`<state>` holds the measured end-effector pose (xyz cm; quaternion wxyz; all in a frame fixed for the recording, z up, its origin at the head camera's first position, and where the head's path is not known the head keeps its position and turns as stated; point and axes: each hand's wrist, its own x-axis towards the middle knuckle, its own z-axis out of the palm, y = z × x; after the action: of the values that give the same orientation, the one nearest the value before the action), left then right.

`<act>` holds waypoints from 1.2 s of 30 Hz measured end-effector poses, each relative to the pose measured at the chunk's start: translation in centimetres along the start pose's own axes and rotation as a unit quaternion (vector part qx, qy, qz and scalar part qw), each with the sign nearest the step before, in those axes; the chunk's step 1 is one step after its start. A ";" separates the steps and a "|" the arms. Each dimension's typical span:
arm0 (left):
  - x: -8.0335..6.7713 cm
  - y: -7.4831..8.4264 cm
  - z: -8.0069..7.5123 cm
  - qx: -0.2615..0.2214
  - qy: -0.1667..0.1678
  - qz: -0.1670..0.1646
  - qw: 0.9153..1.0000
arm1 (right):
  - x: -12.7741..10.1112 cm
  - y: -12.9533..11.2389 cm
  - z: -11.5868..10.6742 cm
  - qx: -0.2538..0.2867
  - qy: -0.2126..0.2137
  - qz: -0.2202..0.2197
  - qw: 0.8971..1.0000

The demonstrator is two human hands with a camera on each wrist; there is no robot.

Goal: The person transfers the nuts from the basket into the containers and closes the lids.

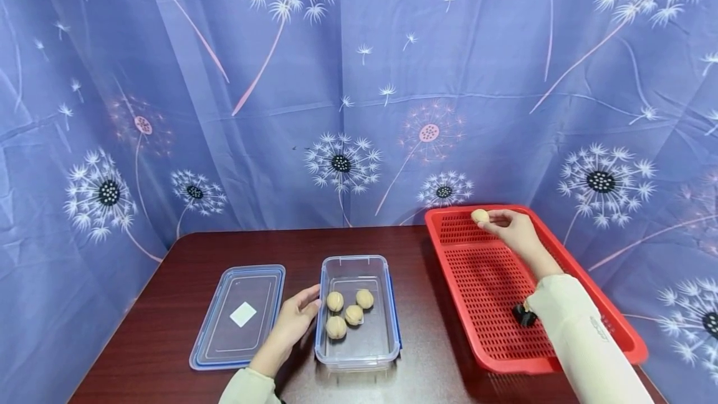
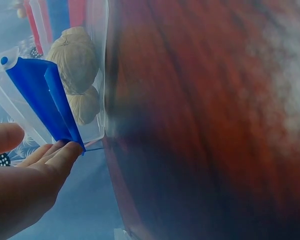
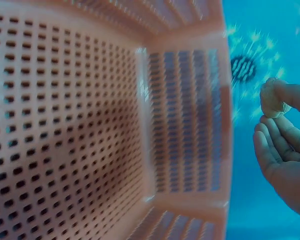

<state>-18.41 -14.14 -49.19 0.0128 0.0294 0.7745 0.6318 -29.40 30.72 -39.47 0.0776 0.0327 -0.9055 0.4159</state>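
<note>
My right hand (image 1: 509, 228) pinches a walnut (image 1: 480, 216) between thumb and fingers, above the far end of a red slotted basket (image 1: 457, 295). The right wrist view shows the same walnut (image 3: 272, 99) at the fingertips, past the basket's end wall. With fingers fairly straight, my left hand (image 1: 296, 317) touches the left side of a clear plastic box (image 1: 373, 341). In the left wrist view those fingers meet the box's blue side latch (image 2: 42, 95), which hangs outward. Several walnuts (image 1: 354, 315) lie inside the box, mostly in its left half.
A clear lid with a blue seal (image 1: 224, 341) and a white diamond label lies flat left of the box. The dark wooden table (image 1: 415, 267) carries everything. A patterned blue curtain (image 1: 381, 80) hangs behind it. A black object (image 1: 524, 315) shows at the right wrist.
</note>
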 end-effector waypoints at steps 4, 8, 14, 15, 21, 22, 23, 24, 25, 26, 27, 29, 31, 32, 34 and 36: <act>0.0 0.0 0.0 0.002 -0.001 0.002 1.000 | -0.5 -1.8 0.5 -0.005 0.002 -0.020 1.000; 0.1 0.0 0.1 -0.001 0.001 -0.001 1.000 | -1.0 -3.1 0.9 -0.009 0.002 -0.040 0.999; 0.0 0.0 0.2 0.000 -0.001 0.001 1.000 | -2.0 -4.6 1.9 0.014 -0.003 -0.058 0.998; 0.1 0.0 0.2 0.000 -0.001 0.001 1.000 | -2.1 -4.8 2.0 0.016 -0.004 -0.061 0.998; 0.0 -0.1 0.1 0.001 0.001 -0.003 1.000 | -3.0 -6.7 3.1 0.032 -0.005 -0.081 0.996; 0.0 -0.1 0.0 0.002 0.001 -0.003 1.000 | -3.2 -7.1 3.3 0.036 -0.005 -0.084 0.996; 0.0 -0.1 0.0 0.003 0.000 -0.004 1.000 | -3.4 -7.5 3.5 0.041 -0.006 -0.087 0.995; 0.0 -0.1 0.0 0.003 0.000 -0.003 1.000 | -3.6 -7.8 3.7 0.046 -0.007 -0.089 0.995; 0.0 -0.1 0.0 0.002 0.000 -0.004 1.000 | -3.7 -8.1 3.9 0.052 -0.007 -0.093 0.994; 0.0 -0.1 0.0 0.003 0.000 -0.002 1.000 | -3.9 -8.5 4.1 0.057 -0.007 -0.097 0.994; 0.0 -0.1 0.0 0.003 0.001 -0.002 1.000 | -4.1 -8.8 4.3 0.060 -0.007 -0.099 0.993; 0.0 -0.1 0.0 0.003 0.002 -0.001 1.000 | -4.5 -9.3 4.7 0.064 -0.009 -0.106 0.992; 0.0 -0.1 0.0 0.005 0.003 -0.001 1.000 | -5.0 -10.0 5.2 0.064 -0.011 -0.111 0.992; 0.1 -0.1 0.0 0.006 0.003 0.001 1.000 | -5.2 -10.3 5.4 0.064 -0.012 -0.113 0.991; 0.0 0.0 0.0 0.006 0.003 0.001 1.000 | -5.7 -10.9 5.8 0.063 -0.015 -0.116 0.991; 0.0 0.1 0.0 0.005 0.002 0.001 1.000 | -6.1 -11.6 6.2 0.068 -0.017 -0.118 0.991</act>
<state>-18.38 -14.11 -49.13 0.0103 0.0292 0.7777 0.6279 -22.63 18.45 -35.84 0.1081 0.1513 -0.8662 0.4639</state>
